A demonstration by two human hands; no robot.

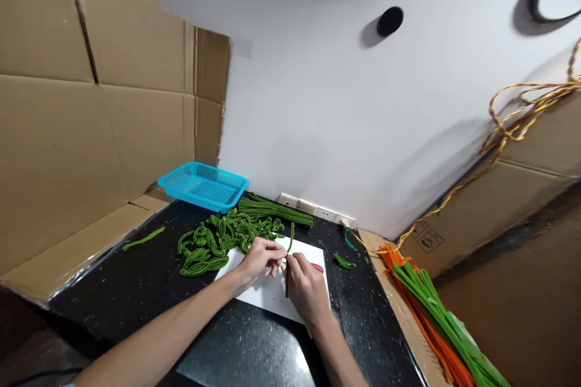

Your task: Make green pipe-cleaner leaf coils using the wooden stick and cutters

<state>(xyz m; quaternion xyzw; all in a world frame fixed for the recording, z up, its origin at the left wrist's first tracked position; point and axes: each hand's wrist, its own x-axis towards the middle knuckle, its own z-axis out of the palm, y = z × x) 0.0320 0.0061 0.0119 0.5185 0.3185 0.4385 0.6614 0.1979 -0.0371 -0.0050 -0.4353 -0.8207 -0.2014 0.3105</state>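
"Grip state?"
"Left hand point(259, 261) and right hand point(309, 284) pinch a thin, dark-green fuzzy stem point(292, 234), fingertips closed; ends project above and below."
"Risk?"
"In my judgement, a slack pinch could let it slip or kink."
"Location?"
"Between the hands, over a flat white sheet point(263, 295), beside heaped green fuzzy loops point(239, 228)."

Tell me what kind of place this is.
Probably a small craft workspace, at home or in a workshop. A black tabletop with a cardboard panel along its left holds looped green pieces and a bundle of straight green stems, which look like pipe cleaners.
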